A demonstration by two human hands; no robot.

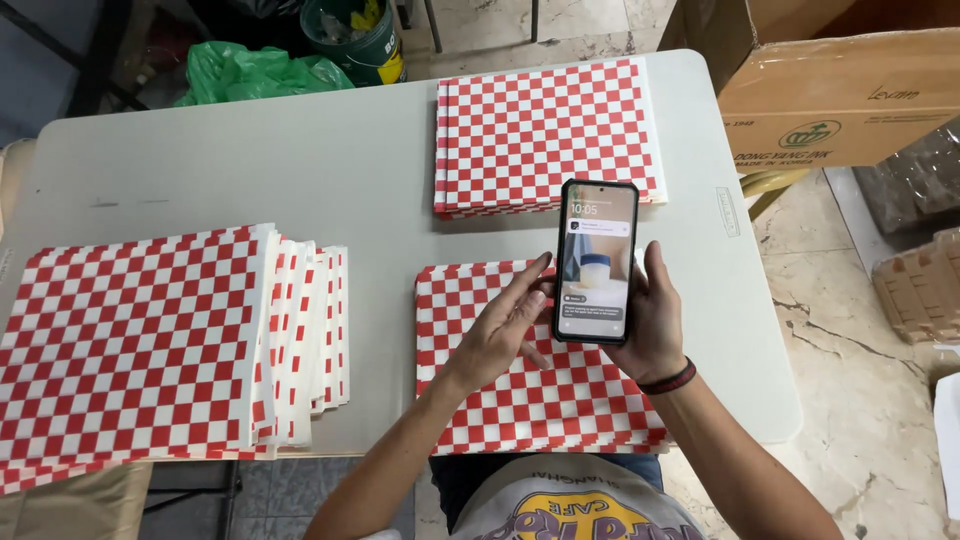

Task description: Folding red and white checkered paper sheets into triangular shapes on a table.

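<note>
1. A fanned stack of red-and-white checked sheets (pixel 150 350) is lying at the left end of the pale counter (pixel 330 170), its lower edge hanging over the near rim.
2. A green plastic bag (pixel 255 70) and a green bucket (pixel 360 40) are sitting on the floor beyond the counter's far edge.
3. A near pile of checked sheets (pixel 520 400) is resting in front of the person, directly under both hands.
4. The left hand (pixel 505 325) is hovering with its grip released, fingers stretched out, fingertips just touching the left edge of the phone (pixel 597 262).
5. The phone is being held upright above the near pile, its screen lit.
6. The right hand (pixel 650 330) is grasping the phone from behind and below, its grip clenched around the case; a dark band is circling the wrist.
7. A far pile of checked sheets (pixel 545 135) is lying behind the phone.
8. A cardboard box (pixel 840 100) is standing just past the counter's right end.
</note>
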